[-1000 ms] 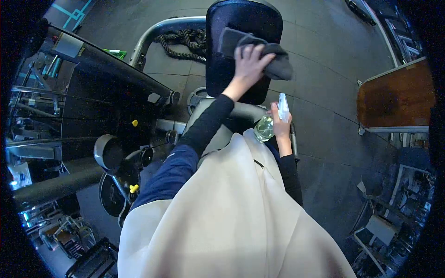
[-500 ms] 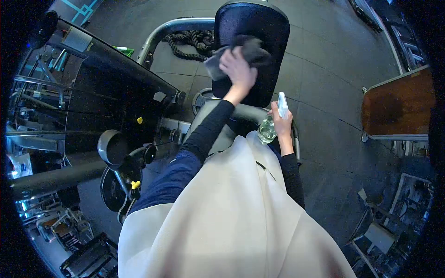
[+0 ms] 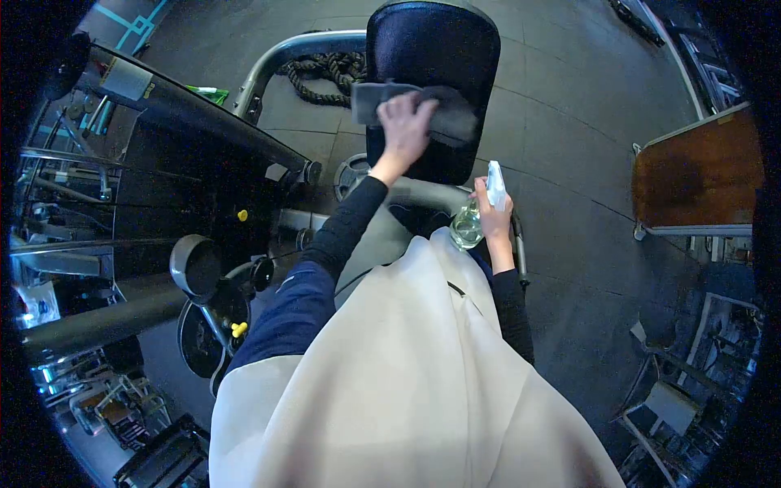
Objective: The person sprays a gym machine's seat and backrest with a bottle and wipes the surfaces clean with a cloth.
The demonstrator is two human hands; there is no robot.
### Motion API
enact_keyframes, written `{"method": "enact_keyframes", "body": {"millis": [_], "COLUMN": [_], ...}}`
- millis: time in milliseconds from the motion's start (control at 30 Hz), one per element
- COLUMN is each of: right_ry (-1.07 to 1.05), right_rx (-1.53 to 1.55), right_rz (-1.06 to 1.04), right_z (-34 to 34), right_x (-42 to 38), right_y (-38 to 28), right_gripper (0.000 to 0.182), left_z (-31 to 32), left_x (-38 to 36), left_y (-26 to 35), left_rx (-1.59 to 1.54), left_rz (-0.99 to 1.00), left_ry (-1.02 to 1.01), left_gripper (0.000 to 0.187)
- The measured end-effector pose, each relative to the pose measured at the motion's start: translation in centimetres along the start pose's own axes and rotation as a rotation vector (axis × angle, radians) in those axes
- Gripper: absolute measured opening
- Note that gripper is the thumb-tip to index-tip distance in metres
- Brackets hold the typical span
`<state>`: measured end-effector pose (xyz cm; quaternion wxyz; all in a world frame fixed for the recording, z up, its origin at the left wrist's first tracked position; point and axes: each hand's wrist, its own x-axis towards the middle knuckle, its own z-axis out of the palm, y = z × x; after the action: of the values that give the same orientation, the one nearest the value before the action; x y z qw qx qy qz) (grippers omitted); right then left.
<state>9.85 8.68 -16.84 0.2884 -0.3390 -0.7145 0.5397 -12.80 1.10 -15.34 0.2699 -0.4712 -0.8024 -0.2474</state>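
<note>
A dark grey cloth (image 3: 452,119) lies against the black padded backrest (image 3: 431,45) of a gym machine, under my left hand (image 3: 403,128). That hand presses on the cloth with its fingers bent over it; the cloth is somewhat blurred and sticks out on both sides. My right hand (image 3: 493,213) is wrapped round a clear spray bottle (image 3: 467,228) with a white trigger head (image 3: 495,185). Pale liquid shows inside the bottle, which is just below the backrest, close to the white garment on my body.
Left of me stands the machine's dark frame (image 3: 175,154) with yellow knobs (image 3: 239,329). A black rope (image 3: 321,79) lies on the floor behind a curved metal tube (image 3: 281,57). A brown-topped bench or board (image 3: 691,175) is at the right.
My left hand and the cloth have moved slightly left and down over the backrest, and the cloth is spread wider. My right hand still holds the spray bottle in nearly the same place.
</note>
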Motion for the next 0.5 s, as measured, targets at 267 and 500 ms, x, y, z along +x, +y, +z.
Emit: {"method": "enact_keyframes", "body": {"millis": [267,500], "right_ry": [-0.032,-0.038], "right_rx": [-0.049,-0.151], "right_rz": [0.02,-0.067], "right_z": [0.5,0.7], "right_x": [0.6,0.2], "right_y": [-0.2,-1.2], "right_gripper": [0.029,0.027], "left_z": [-1.9,0.4], "left_x": [0.2,1.8], "left_y": [-0.4,8.3], "left_rx": [-0.077,-0.153], "left_rz": [-0.561,-0.266], "left_ry": [0.089,-0.089], "left_gripper": [0.08,0.078]}}
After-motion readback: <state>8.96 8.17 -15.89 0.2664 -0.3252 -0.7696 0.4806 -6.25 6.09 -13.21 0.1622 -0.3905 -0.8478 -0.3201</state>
